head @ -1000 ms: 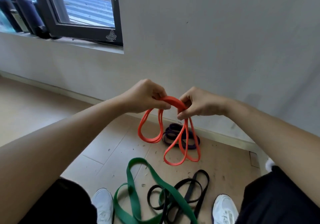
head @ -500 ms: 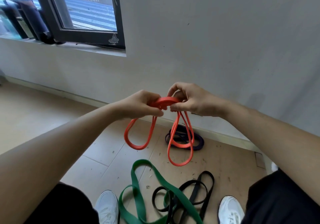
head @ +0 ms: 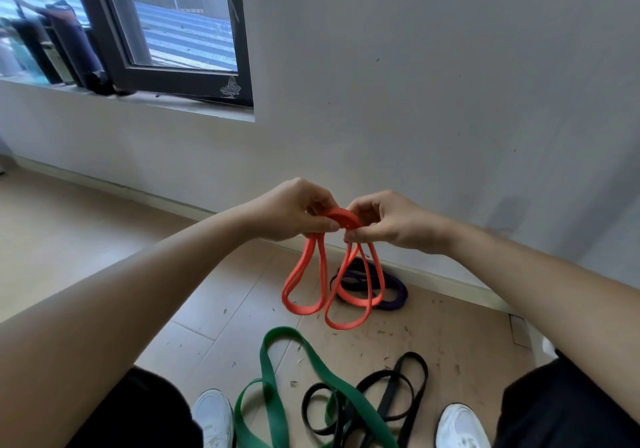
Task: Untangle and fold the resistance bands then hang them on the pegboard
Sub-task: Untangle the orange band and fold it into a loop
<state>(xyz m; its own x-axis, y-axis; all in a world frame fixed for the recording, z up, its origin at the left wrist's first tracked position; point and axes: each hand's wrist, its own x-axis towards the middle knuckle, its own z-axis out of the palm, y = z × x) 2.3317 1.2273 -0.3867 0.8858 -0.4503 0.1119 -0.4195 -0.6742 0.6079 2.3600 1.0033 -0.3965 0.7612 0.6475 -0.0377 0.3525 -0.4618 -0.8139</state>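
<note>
— Both hands?
— Left hand (head: 294,210) and right hand (head: 388,221), now closer together, pinch the orange band (head: 341,215) in midair; its loops hang evener.
— Meaning?
— Fold nearly gathered, probably. Green band (head: 325,373) and black band (head: 414,356) lie tangled on the floor (head: 104,240).

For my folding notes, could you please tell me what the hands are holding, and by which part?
The orange band: the left hand and right hand both pinch its bunched top bend, with the folded loops hanging below.
</note>
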